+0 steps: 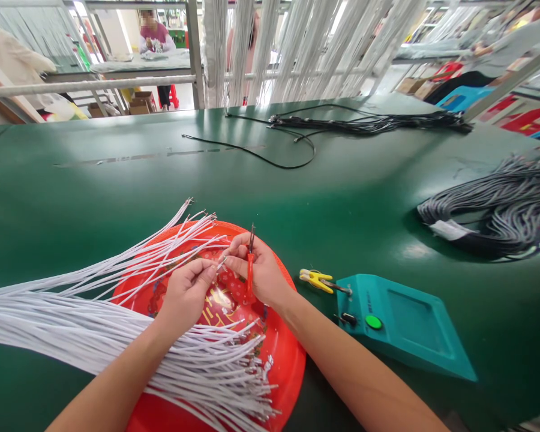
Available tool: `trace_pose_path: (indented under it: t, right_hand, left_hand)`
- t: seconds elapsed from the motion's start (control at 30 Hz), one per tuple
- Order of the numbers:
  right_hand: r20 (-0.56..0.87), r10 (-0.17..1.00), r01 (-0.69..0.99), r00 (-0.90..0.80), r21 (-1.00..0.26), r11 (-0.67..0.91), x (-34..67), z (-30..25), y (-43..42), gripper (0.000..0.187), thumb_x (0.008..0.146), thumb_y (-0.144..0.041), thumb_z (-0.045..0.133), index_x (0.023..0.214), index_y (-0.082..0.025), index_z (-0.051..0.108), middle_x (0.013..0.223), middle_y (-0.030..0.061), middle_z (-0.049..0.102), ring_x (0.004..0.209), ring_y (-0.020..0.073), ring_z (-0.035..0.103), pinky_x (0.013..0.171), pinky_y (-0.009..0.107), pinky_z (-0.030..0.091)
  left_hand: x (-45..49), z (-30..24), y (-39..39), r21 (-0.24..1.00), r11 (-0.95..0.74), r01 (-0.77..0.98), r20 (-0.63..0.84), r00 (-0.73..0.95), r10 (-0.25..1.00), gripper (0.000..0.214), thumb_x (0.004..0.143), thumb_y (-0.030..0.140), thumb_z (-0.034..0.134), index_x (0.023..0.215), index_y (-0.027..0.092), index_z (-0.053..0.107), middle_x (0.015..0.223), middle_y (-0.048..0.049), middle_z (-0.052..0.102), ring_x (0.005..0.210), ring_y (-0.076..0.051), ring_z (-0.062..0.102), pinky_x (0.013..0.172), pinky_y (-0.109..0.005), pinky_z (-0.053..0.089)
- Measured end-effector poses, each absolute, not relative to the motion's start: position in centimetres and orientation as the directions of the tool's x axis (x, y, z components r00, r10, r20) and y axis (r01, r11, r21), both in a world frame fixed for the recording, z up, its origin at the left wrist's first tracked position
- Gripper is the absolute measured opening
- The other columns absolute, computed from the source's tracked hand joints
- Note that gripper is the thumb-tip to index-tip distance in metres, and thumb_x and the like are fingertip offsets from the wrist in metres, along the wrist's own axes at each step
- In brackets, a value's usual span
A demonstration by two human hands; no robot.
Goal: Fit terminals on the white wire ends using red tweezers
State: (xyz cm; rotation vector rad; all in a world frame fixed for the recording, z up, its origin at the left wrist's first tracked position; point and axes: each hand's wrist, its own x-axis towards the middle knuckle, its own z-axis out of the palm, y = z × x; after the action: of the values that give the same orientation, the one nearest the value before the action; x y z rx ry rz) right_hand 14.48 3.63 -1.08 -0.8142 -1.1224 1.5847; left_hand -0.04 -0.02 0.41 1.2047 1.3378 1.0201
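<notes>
Behind a metal rack (195,54) and hanging white cables (292,48), a bright workroom, with partly cut-off people at the sides. In front, a green tabletop (364,192), with a wide open stretch from the far rim of a round red tray (292,372) up to a looped black cable (270,161) and a black cable bundle (369,123) near the back edge. Narrower room right of the tray, before a teal box (418,321) with a green button (373,323) and a yellow clip (314,279); farther right, a grey cable coil (499,207) running out at the picture's edge. Across the tray from the left, white wires (72,321) in two spreads, cut off at the left edge, with bared or metal-tipped ends inside the tray and a few past its far rim. Above the tray's middle, the left hand (186,293), closed to a thumb-and-finger pinch on a small wire end (222,263). Just beside, the right hand (261,273), fingers curled, thumb close to the same wire end, a red-handled tool (250,273) held upright against the fingers, dark points upward. Hard to make out: the tool's exact kind, the wire end's details, any right-hand contact with it. Partly hidden under the left forearm: the lower spread of wires and the tray's near side.
</notes>
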Motion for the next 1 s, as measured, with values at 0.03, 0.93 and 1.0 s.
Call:
trace_pose_path:
  t: [0.03, 0.93, 1.0]
  right_hand:
    - [0.016, 0.956, -0.339, -0.292, -0.937, -0.088, 14.5, -1.2, 3.7, 0.025, 0.066, -0.031, 0.071, 0.078, -0.022, 0.050, 0.066, -0.0037, 0.055, 0.057, 0.0108, 0.051, 0.057, 0.024, 0.043]
    - [-0.039, 0.975, -0.324, -0.218, -0.939, -0.110, 14.7, -0.8, 4.0, 0.030, 0.067, -0.035, 0.071, 0.083, -0.020, 0.050, 0.057, -0.0064, 0.053, 0.045, 0.0072, 0.043, 0.044, 0.019, 0.034]
    - [-0.036, 0.977, -0.296, -0.210, -0.950, -0.099, 14.5, -0.3, 3.6, 0.032, 0.066, -0.037, 0.071, 0.082, -0.020, 0.050, 0.055, -0.0068, 0.050, 0.044, 0.0075, 0.041, 0.043, 0.020, 0.034]
  left_hand:
    - [-0.1, 0.3, 0.0, 0.982, 0.151, 0.110, -0.156, 0.037, 0.987, 0.026, 0.076, 0.039, 0.057, 0.070, 0.014, 0.059, 0.057, 0.0018, 0.046, 0.051, -0.008, 0.039, 0.048, -0.020, 0.035]
    - [0.2, 0.4, -0.2, 0.937, -0.015, 0.350, 0.056, -0.106, 0.993, 0.015, 0.075, 0.030, 0.059, 0.075, 0.016, 0.065, 0.072, -0.0023, 0.065, 0.065, -0.013, 0.056, 0.059, -0.023, 0.044]
    - [0.1, 0.3, -0.3, 0.883, -0.085, 0.461, 0.155, -0.116, 0.981, 0.013, 0.077, 0.028, 0.058, 0.075, 0.017, 0.065, 0.074, -0.0018, 0.065, 0.066, -0.013, 0.056, 0.060, -0.023, 0.044]
